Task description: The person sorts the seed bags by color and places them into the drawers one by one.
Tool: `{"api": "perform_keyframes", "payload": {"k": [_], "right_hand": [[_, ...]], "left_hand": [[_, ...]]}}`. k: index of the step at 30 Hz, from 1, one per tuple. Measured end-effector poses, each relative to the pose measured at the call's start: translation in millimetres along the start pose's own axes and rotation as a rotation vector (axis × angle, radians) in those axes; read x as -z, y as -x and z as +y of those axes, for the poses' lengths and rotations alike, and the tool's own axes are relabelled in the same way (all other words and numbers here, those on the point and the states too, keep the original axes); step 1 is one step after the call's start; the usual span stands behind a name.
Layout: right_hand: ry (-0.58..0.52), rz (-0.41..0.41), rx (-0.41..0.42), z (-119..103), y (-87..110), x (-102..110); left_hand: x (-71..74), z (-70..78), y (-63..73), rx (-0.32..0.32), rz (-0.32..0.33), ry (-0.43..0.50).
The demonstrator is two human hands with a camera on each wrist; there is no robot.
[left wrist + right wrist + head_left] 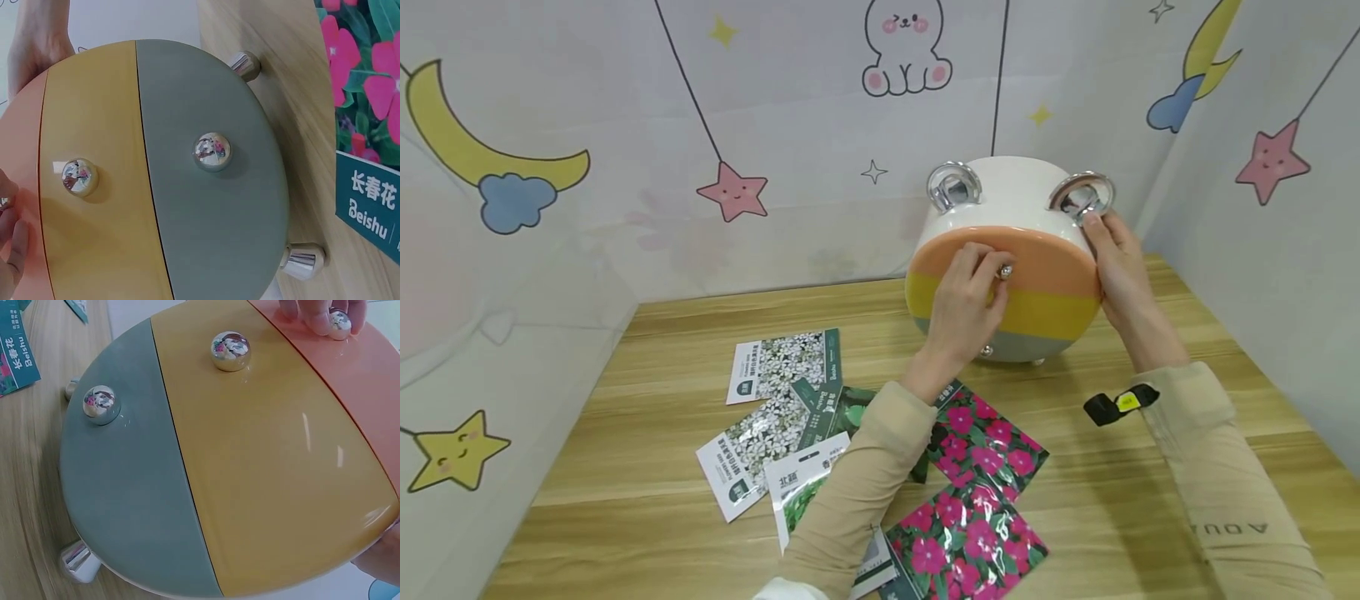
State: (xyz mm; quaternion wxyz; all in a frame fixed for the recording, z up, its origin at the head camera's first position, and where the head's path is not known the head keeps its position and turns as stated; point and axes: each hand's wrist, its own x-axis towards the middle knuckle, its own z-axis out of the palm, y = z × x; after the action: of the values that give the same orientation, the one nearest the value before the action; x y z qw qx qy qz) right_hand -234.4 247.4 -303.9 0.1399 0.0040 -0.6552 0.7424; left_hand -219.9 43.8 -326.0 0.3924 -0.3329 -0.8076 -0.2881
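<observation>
A round-fronted mini drawer cabinet point(1047, 312) stands at the back right of the table. Its front has orange, yellow and grey-green bands, each with a silver ball knob, and two chrome rings top the white body. My left hand point(966, 300) pinches the orange drawer's knob point(339, 325) between thumb and fingers. The orange drawer point(369, 394) looks flush with the front. My right hand point(1123, 267) rests against the cabinet's right side, thumb up by the right chrome ring point(1084, 193); its other fingers are partly hidden. The yellow drawer's knob point(80, 177) and the grey-green drawer's knob point(212, 151) are untouched.
Several seed packets lie left and in front: white-flower packets point(790, 367), pink-flower packets point(973, 542) and a white packet with green leaves point(801, 492) partly under my left forearm. A black strap point(1120, 403) hangs at my right wrist. Patterned cloth walls enclose the wooden table point(647, 450).
</observation>
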Motion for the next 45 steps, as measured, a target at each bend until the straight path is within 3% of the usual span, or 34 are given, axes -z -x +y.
{"api": "perform_keyframes", "payload": {"k": [16, 30, 45], "right_hand": [[-0.002, -0.160, 0.047, 1, -2.3, 5], [0.035, -0.159, 0.021, -1, 1.4, 6], [-0.029, -0.163, 0.030, -1, 0.5, 6]], "left_hand": [[7.8, 0.1, 3.6, -0.005, -0.011, 0.003], [22.5, 9.7, 10.4, -0.046, -0.029, -0.028], [32.6, 17.1, 15.7, -0.088, -0.048, -0.027]]}}
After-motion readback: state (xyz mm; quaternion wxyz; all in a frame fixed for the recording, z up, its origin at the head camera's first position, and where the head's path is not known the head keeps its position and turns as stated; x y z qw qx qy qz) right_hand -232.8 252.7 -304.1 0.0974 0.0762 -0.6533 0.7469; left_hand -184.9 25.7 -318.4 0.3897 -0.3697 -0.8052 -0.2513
